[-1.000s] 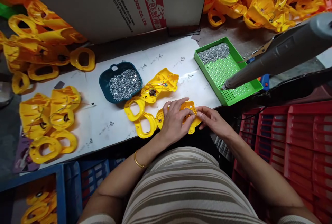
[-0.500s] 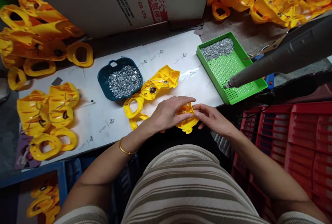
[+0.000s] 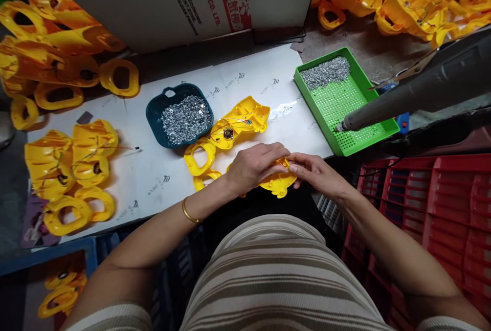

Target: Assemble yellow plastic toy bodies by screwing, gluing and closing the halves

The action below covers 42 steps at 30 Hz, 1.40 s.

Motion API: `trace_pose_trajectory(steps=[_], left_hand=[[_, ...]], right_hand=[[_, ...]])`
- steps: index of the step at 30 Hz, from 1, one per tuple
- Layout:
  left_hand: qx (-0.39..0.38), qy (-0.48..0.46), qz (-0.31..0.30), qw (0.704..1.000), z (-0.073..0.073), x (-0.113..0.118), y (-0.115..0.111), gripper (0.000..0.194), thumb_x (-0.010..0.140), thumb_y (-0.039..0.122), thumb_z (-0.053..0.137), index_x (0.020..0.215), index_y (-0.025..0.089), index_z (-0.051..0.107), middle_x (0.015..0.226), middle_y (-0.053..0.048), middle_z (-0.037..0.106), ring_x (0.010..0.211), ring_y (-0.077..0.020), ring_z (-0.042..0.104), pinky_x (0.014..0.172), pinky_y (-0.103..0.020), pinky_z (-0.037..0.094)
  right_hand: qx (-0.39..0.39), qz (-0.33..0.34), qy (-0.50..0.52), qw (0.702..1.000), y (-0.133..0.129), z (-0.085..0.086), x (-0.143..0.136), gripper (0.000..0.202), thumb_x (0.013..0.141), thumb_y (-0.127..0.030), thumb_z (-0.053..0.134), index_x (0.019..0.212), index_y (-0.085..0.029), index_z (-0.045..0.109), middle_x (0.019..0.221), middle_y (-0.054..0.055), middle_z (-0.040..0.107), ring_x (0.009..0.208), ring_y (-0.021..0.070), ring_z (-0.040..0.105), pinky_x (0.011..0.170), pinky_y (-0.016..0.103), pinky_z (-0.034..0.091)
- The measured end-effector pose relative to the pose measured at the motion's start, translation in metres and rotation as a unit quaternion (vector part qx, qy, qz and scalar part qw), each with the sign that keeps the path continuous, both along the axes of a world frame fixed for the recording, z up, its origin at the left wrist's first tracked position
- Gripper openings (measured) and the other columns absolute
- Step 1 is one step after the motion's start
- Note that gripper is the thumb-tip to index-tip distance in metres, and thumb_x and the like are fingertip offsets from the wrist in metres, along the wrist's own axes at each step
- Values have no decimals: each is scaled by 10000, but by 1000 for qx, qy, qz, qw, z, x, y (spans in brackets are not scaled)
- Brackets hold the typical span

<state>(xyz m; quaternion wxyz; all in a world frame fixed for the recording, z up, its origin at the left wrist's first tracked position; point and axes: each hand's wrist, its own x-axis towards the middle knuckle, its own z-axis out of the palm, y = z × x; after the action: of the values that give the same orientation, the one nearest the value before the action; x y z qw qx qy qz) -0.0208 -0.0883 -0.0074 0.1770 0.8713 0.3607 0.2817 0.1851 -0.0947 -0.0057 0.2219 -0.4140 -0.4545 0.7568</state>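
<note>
At the table's front edge, both hands are on a yellow plastic housing (image 3: pixel 278 186). My left hand (image 3: pixel 249 167) curls over its left and upper part, fingers and thumb drawn together near the top. From the other side, my right hand (image 3: pixel 312 171) pinches the housing's right edge between thumb and fingers. The hands hide much of the part's inside. Just beyond them lies another yellow housing (image 3: pixel 245 120) with a round dark speaker and thin wires. Yellow oval rings (image 3: pixel 200 157) lie beside my left forearm.
A dark teal tray (image 3: pixel 153 121) of small metal screws stands behind the housings. Right of it is a green perforated basket (image 3: pixel 337 141) with more screws, under a grey powered tool (image 3: pixel 406 90). More yellow parts (image 3: pixel 53 164) lie left; a red crate (image 3: pixel 429 218) stands right.
My left thumb and fingers have closed further over the top of the housing, covering more of its inside. My right hand keeps its pinch at the edge. The view has shifted slightly.
</note>
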Motion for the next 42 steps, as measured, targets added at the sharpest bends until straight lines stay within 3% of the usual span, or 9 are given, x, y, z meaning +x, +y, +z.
trace_pose_trajectory(steps=[5,9,12,15,17,20,26,32,42], left_hand=[[27,44,50,997,-8,8,4,350,962,415,475,1154,157,613,1136,-121,675,931,-190,664,791,-286,523],[22,65,40,997,-5,7,8,425,902,440,572,1227,168,591,1293,-164,586,1172,-274,548,970,-439,478],[48,36,42,997,2,-6,2,405,879,402,622,1231,204,593,1304,-129,582,1199,-268,507,993,-448,466],[101,22,118,988,10,-29,-4,272,887,277,614,1155,240,638,1199,-90,633,1105,-248,536,947,-428,473],[123,45,207,969,13,-46,-5,252,879,251,615,1127,237,656,1171,-98,635,1088,-268,520,941,-453,446],[109,111,299,941,12,-63,-4,303,878,319,614,1154,200,651,1216,-131,610,1107,-314,476,930,-497,392],[61,156,306,937,6,-64,-5,287,896,358,590,1135,210,649,1198,-107,633,1106,-309,480,913,-492,319],[61,157,300,939,6,-63,-7,274,908,361,577,1140,226,636,1219,-96,640,1120,-303,493,926,-497,273],[60,122,335,932,-2,-61,-12,216,894,401,599,1012,249,697,1089,-82,646,1021,-264,524,905,-475,294]], right_hand=[[20,29,-13,999,17,1,4,439,824,-471,639,1140,-167,652,1009,58,657,756,105,575,554,175,523],[28,33,-36,998,28,0,5,450,837,-487,610,1158,-174,652,1027,58,670,767,118,602,547,189,546],[25,18,-65,997,30,-3,5,487,834,-500,603,1195,-176,632,1069,67,664,822,141,617,537,201,559],[33,18,-117,992,26,-3,7,525,842,-505,578,1238,-162,603,1086,87,658,796,156,619,524,241,563],[107,7,-190,976,23,3,8,512,858,-493,556,1244,-158,595,1086,101,654,751,160,616,525,271,553],[292,-44,-304,906,24,20,7,409,885,-448,535,1161,-164,636,973,95,654,698,159,601,558,287,514],[463,-49,-294,835,68,47,-31,233,905,-341,524,1009,-214,690,933,66,700,745,176,617,594,293,443],[482,59,-354,799,110,46,-85,190,876,-237,561,984,-241,717,937,50,690,822,190,607,711,322,431],[461,154,-356,798,109,47,-110,205,862,-260,580,1028,-255,700,971,29,680,720,140,572,631,294,372]])
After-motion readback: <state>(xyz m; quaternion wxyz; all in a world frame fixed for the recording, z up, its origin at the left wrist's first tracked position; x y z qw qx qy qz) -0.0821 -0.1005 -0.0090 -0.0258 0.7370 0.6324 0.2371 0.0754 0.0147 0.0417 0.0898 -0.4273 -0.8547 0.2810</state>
